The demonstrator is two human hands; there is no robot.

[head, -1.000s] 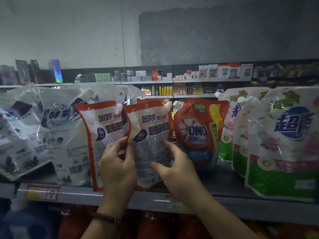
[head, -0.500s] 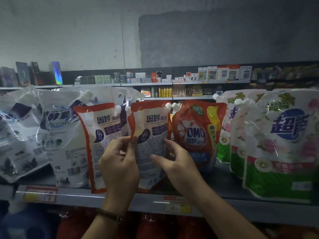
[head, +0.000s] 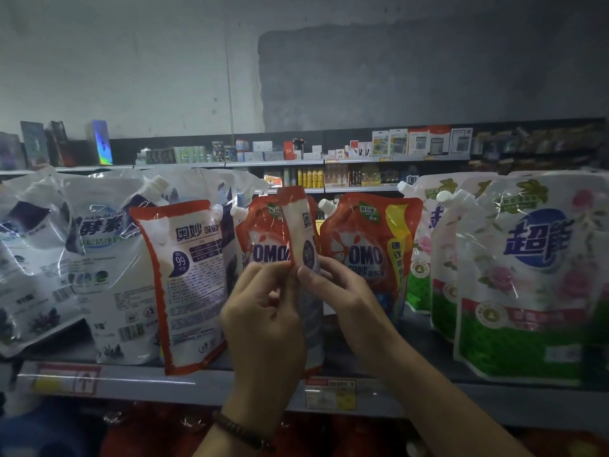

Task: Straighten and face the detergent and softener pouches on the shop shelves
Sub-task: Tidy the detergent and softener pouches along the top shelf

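Red-and-white detergent pouch [head: 298,222], turned edge-on at the shelf [head: 197,382] front, 9 o'clock of the orange OMO pouch [head: 365,249]. Left hand [head: 263,318] and right hand [head: 342,298] pinch its mid-height, fingers [head: 263,275] curled. Likely floppy, liquid-heavy, slick: grip the side seams.

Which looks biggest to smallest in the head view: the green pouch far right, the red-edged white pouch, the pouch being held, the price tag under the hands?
1. Green pouch, though it may be nearer the camera.
2. Red-edged white pouch.
3. Held pouch, turned edge-on and partly hidden, so unsure.
4. Price tag.
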